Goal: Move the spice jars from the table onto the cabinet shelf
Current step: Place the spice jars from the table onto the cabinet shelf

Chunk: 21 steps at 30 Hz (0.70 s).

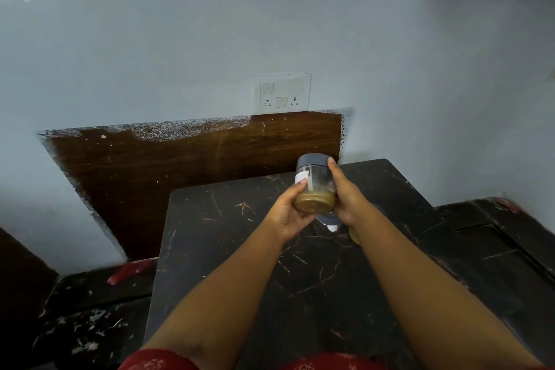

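A spice jar [315, 186] with a dark lid and brown powder is hanging tilted above the dark desk [228, 237], toward its 12 o'clock edge. The left hand [289, 213] is cupping it at 9 o'clock while the right hand [345, 195] is gripping at 3 o'clock. Another jar [329, 221] is sitting just beneath, at 6 o'clock, mostly hidden.

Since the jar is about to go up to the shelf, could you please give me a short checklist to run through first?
1. Spice jar held by both hands: ok, left hand and right hand grip its sides.
2. Lid seated: ok.
3. Jar off the table: ok.
4. Cabinet shelf in sight: not ok.
5. Other jars left on the table: cannot tell exactly; something shows below the hands.
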Each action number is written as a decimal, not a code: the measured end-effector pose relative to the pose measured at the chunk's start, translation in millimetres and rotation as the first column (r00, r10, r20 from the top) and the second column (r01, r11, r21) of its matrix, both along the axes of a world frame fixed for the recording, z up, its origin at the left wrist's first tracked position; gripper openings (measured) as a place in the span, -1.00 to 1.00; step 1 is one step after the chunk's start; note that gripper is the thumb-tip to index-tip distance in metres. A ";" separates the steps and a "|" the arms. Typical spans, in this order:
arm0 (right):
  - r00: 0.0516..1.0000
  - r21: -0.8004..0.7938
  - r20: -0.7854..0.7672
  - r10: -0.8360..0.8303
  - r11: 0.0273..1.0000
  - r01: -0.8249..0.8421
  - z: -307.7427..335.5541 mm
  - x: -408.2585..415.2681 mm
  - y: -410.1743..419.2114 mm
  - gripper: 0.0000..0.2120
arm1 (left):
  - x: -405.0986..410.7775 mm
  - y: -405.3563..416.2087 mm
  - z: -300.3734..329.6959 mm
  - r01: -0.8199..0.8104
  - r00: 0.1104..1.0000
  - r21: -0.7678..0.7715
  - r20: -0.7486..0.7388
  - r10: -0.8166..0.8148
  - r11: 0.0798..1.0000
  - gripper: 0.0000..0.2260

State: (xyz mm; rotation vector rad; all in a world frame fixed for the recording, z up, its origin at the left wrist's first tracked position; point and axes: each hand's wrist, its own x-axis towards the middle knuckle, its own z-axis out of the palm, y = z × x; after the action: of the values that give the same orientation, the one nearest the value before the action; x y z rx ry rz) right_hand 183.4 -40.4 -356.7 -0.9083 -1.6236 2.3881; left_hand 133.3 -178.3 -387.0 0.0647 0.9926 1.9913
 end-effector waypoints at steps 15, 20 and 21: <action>0.976 0.048 0.155 -0.150 0.988 0.144 22.2 -7.1 -10.0 -0.50 | -11.8 0.5 36.5 -0.047 0.999 -0.173 0.001 0.048 0.984 -0.55; 0.994 -0.032 -0.086 0.066 0.997 -0.069 30.6 -2.3 -4.9 -0.38 | -27.2 5.9 54.6 -0.134 0.989 -0.149 -0.079 0.124 0.980 -0.58; 0.988 0.045 -0.085 0.131 0.991 -0.128 32.4 -3.1 -4.3 -0.28 | -28.9 7.3 58.3 -0.131 0.989 -0.139 -0.093 0.118 0.982 -0.57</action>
State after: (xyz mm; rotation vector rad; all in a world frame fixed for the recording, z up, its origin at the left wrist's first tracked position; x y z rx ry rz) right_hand 180.3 -44.7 -324.4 -0.7005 -1.7402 2.4315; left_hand 104.4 -171.0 -328.7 0.0071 1.2197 2.0370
